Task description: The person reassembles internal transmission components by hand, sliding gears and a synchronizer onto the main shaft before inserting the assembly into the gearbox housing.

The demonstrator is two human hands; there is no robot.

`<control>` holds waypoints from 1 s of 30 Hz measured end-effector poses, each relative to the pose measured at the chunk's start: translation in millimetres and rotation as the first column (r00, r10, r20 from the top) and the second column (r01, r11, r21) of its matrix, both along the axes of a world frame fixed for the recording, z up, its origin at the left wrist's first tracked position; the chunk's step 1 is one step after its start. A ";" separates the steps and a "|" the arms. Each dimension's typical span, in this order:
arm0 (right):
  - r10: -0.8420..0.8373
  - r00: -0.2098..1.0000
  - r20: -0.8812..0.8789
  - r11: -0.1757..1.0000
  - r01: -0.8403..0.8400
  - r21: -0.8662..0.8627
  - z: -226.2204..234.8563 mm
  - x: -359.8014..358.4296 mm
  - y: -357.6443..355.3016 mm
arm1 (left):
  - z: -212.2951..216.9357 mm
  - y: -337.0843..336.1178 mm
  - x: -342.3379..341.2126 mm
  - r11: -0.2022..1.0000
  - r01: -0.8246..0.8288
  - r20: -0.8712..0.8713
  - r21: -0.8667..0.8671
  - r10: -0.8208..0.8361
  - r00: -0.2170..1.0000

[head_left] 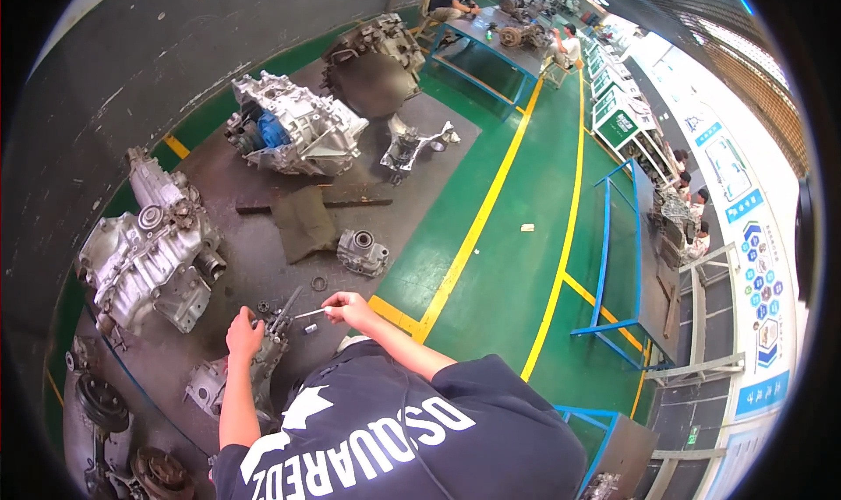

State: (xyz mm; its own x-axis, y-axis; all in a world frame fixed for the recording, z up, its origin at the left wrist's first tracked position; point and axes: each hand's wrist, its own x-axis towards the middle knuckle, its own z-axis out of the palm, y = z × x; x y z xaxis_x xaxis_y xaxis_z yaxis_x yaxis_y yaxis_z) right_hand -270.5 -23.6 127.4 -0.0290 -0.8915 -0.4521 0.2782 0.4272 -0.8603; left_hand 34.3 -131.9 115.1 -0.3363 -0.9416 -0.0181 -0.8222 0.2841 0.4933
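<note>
Low in the head view, a partly dismantled silver gearbox (210, 383) lies on the dark workbench (420, 211), partly hidden by my left arm. Curled at its upper end is my left hand (245, 333); whatever its fingers grip is too small to make out. My right hand (349, 312) pinches a thin metal rod (308, 313), which points left toward the shaft end of the gearbox. Just below that rod sits a small metal cylinder (310, 329). A dark ring (319, 284) and a small toothed ring (263, 306) lie on the bench beyond my hands.
Large transmissions (149, 264) and a casing with a blue part (298, 128) stand left and farther back. A small housing (362, 252), dark cloth (304, 224) and long bar (363, 202) lie ahead. Blue-framed tables (491, 49) and people (454, 1) are beyond.
</note>
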 end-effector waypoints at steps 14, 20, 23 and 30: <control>-0.031 0.999 0.029 0.999 0.030 0.036 -7.2 -21.4 -10.1 | -7.3 -12.2 -24.6 0.967 -0.195 0.290 0.166 0.141 0.947; -0.019 0.996 0.091 0.998 0.014 0.054 -13.2 -15.2 -10.3 | 25.6 0.1 -5.7 0.984 0.014 0.113 0.178 -0.035 0.993; 0.001 0.996 0.093 0.999 -0.006 0.049 -9.3 -9.7 -12.2 | -6.7 -6.8 10.5 0.982 0.106 0.157 0.157 -0.131 0.979; -0.001 0.995 0.101 0.997 -0.007 0.073 -9.3 -15.6 -14.2 | 13.1 0.1 -2.9 0.986 -0.157 0.170 0.061 0.145 0.975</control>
State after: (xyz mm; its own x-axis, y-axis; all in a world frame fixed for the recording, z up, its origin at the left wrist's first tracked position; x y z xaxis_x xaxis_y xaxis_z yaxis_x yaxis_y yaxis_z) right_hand -286.1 -37.8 118.1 0.0227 -0.8559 -0.5166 0.3610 0.4889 -0.7941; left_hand 31.4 -131.8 128.1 -0.1772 -0.9752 -0.1325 -0.9243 0.1186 0.3629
